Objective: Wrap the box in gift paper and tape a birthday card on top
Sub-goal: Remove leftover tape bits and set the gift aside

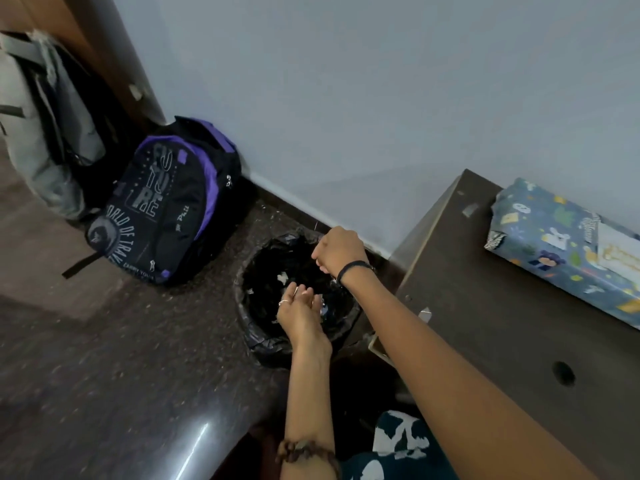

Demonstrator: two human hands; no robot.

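Scraps go in the bin

The wrapped box (568,251), card on top, sits on the table (491,306). Over the bin (263,344), left hand (299,311) fingers straight together, right hand (337,249) curled. Next: stand up.

Left hand (300,311): reaches forward and down, palm turned up and slightly cupped, fingers (304,292) relaxed and close together; a ring on one finger; a beaded bracelet on the forearm. Right hand (337,249): extends farther out, above and beyond the left, back of hand upward, fingers curled under and hidden from sight; a dark band at the wrist. Both forearms bare.
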